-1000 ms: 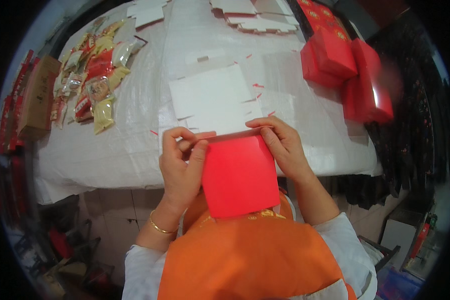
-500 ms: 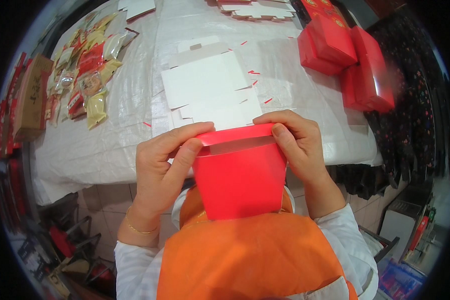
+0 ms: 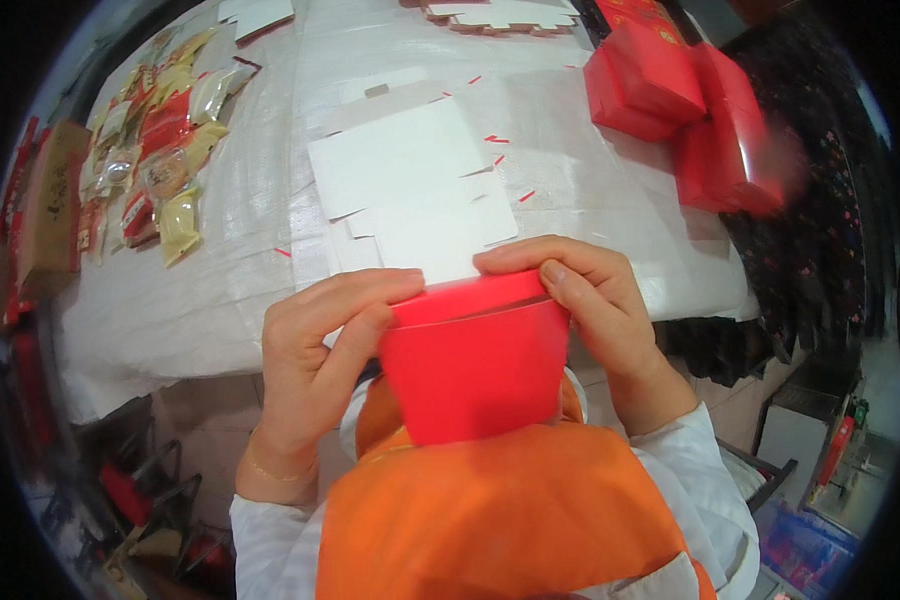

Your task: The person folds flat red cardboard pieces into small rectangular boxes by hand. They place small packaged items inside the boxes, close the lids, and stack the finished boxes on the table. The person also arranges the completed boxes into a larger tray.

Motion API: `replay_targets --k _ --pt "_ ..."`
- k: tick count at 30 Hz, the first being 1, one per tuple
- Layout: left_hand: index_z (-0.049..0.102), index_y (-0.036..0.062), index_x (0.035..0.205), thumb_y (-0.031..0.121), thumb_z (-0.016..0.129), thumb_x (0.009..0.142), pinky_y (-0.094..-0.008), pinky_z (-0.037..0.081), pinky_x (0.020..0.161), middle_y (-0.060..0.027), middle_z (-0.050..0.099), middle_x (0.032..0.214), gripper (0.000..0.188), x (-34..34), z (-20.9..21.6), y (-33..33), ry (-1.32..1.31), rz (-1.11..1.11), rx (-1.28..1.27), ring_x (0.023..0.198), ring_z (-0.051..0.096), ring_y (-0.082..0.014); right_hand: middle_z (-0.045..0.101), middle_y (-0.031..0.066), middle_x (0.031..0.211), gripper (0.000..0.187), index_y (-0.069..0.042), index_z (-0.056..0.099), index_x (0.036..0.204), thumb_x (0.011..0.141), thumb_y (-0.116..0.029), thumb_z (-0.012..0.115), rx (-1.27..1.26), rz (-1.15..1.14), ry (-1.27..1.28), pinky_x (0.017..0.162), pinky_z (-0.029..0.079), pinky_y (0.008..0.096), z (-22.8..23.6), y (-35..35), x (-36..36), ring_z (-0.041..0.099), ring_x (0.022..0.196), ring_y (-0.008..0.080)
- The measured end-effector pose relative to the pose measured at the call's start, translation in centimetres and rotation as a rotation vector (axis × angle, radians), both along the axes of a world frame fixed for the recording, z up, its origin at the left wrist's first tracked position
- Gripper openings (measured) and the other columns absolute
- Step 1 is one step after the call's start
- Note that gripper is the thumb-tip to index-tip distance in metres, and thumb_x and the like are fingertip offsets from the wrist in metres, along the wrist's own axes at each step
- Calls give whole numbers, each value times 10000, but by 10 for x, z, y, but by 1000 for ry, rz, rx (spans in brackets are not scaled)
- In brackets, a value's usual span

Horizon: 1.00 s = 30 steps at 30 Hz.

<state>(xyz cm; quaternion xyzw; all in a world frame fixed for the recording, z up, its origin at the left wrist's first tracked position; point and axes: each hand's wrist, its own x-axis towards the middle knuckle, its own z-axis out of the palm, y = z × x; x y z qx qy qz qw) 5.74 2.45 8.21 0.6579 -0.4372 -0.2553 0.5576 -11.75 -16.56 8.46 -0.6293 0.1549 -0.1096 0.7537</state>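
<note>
This looks like a small packing workshop: a sheet-covered table [image 3: 185, 325] carries flat white box blanks [image 3: 400, 160], a cluster of red boxes [image 3: 655, 85] and a spread of wrapped snacks [image 3: 165, 130], while the worker wears an orange apron [image 3: 490, 520] and holds a red carton [image 3: 475, 375].

Wrapped snack packets [image 3: 166, 124] beside a brown carton [image 3: 56, 215], left; a blue bin [image 3: 815, 540], lower right

The person's forearms [image 3: 282, 462] slant inward from both sides, the hands level with each other and apart. The left hand [image 3: 305, 350] pinches, its index finger [image 3: 370, 288] stretched rightward and thumb [image 3: 352, 352] nearer the body; the right hand [image 3: 610, 305] mirrors it, index pointing leftward, thumb angled up toward its fingers.
</note>
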Motion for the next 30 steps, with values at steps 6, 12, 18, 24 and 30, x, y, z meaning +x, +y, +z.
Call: replay_targets --k 6,12,18,24,30 --pt "719 -28 1081 98 527 977 -304 539 817 -187 719 1079 252 -4 -11 0 -37 -5 -85 962 705 -238 652 213 1235 401 59 681 1152 988 -209 433 -328 33 -52 1021 448 363 0 -3 -7 614 1167 295" --pt "713 -19 1090 81 526 948 -323 537 843 -209 706 1124 255 -15 -27 -1 -84 6 -159 989 701 -280 655 206 1234 325 15 709 1147 910 -104 521 -494 65 2 962 482 361 3 -4 -11 625 1148 294" --pt "697 -20 1094 49 519 935 -339 524 896 -213 690 1164 248 -11 -46 -7 -60 -58 -143 1044 684 -297 678 158 1182 303 -10 712 1158 904 -83 565 -421 205 75 936 485 343 -7 -17 -7 634 1112 254" --pt "593 -12 1264 81 537 937 -359 474 985 -210 552 1376 344 -15 -56 -16 71 -145 -142 1189 601 -290 680 144 1166 304 7 692 1177 925 -92 555 -354 229 102 968 465 335 -21 -21 -4 621 1119 237" --pt "389 -42 1442 134 578 917 -366 402 1062 -225 342 1535 585 -32 -45 -14 203 -123 -247 1350 436 -270 683 149 1157 334 19 686 1169 894 -141 587 -380 59 61 976 461 341 -8 -17 -9 626 1116 247"
